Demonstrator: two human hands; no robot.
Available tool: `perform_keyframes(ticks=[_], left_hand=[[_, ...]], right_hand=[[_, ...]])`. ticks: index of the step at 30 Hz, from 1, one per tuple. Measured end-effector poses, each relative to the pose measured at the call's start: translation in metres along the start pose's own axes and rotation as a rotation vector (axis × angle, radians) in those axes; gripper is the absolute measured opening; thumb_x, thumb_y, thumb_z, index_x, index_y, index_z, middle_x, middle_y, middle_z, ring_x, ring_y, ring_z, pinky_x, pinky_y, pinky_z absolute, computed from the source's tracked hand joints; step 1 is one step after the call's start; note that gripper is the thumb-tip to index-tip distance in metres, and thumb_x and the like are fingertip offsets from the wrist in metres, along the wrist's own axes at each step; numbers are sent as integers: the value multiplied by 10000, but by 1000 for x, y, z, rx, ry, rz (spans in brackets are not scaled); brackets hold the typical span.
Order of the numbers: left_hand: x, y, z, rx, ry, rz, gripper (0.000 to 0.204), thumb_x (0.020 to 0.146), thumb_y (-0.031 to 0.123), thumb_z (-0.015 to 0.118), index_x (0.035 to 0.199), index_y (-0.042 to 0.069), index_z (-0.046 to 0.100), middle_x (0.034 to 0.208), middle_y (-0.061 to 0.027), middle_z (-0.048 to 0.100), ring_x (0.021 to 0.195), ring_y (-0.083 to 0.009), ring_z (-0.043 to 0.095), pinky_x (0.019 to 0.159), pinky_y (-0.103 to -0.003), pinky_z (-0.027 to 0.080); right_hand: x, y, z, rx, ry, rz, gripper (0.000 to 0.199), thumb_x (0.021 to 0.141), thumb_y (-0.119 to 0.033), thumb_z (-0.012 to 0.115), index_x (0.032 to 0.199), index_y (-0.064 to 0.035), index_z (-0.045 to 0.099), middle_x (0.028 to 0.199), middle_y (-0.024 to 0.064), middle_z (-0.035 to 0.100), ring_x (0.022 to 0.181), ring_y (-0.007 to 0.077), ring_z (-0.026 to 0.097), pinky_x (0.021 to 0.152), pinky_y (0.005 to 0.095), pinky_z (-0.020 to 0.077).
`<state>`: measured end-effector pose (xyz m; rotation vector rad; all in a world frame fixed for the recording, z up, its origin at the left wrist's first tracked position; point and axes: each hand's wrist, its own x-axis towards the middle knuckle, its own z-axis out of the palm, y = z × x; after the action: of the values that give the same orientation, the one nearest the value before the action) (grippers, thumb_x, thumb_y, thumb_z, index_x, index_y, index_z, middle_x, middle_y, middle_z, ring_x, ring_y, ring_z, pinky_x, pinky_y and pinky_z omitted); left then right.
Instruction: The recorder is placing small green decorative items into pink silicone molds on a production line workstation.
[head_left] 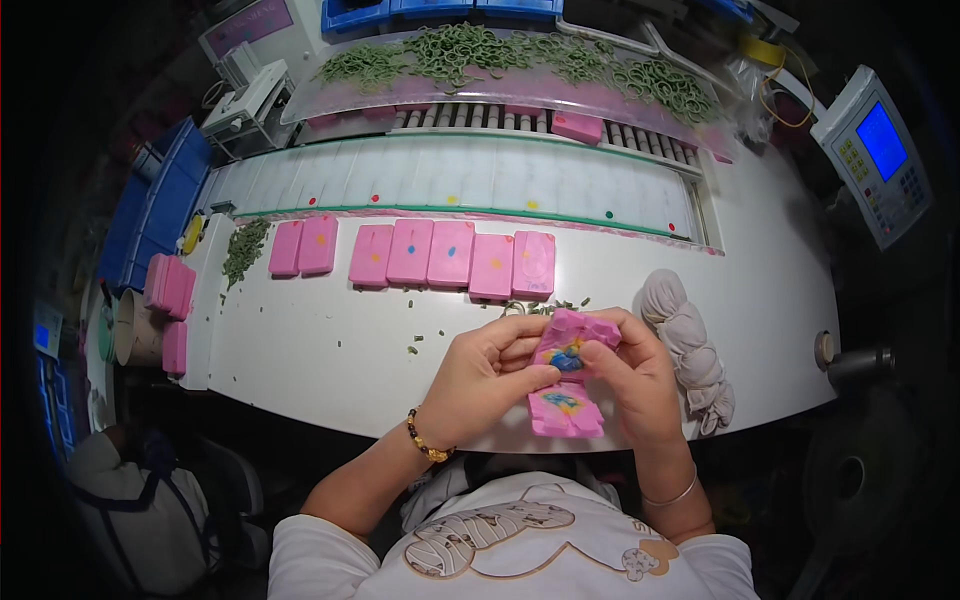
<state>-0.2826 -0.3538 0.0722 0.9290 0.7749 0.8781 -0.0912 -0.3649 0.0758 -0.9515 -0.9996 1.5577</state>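
A pink rubber mould (572,425) is spread apart in front of my chest, its two halves showing blue and yellow patches inside. My left hand (480,372) grips its left side, the thumb lying across the inner face near the fold. From the right, my right hand (642,378) holds the upper half, with its thumb pressed onto the coloured patch. Fingers behind the mould are partly hidden. Beyond it, a row of closed pink mould blocks (450,253) lies on the white table (300,350), marked with coloured dots. Small green pieces (412,350) are scattered nearby.
Green ring-shaped pieces (460,55) heap on a clear raised sheet at the back, above rollers (480,117). A twisted pale cloth (685,345) lies right of my hands. A blue-screened control panel (880,150) stands far right. Blue bins (150,210) and stacked pink blocks (170,285) are left.
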Motion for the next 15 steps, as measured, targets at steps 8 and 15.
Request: perform_keyframes(ticks=[8, 15], left_hand=[[-2, 4, 5, 16, -22, -22, 403, 875, -35, 655, 1255, -70, 528, 1127, -127, 667, 1024, -138, 645, 888, -273, 533], [-4, -7, 8, 51, 70, 50, 306, 921, 38, 631, 1203, -70, 584, 1064, -113, 689, 944, -113, 652, 818, -241, 540]], right_hand=[[-3, 10, 4, -121, 77, -87, 119, 908, 2, 634, 1021, 33, 619, 956, 22, 561, 885, 69, 564, 803, 229, 466], [-5, 12, -1, -171, 50, -119, 151, 895, 8, 644, 1042, 39, 636, 952, 20, 553, 856, 74, 555, 756, 224, 454]])
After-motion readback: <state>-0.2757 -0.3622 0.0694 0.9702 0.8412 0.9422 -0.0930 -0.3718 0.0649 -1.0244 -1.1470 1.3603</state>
